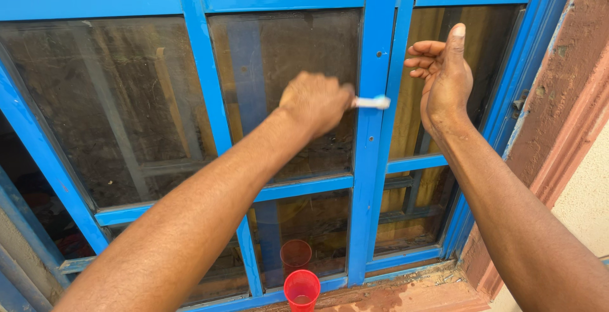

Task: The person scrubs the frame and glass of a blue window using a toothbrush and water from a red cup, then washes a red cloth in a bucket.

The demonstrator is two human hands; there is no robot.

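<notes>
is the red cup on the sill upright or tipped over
Upright: the red cup stands on the window sill with its open mouth facing up, below the left hand.

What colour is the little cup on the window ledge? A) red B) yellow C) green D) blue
A: the cup standing on the ledge below the blue window frame is red, and its reflection in the glass behind it is red too.
</notes>
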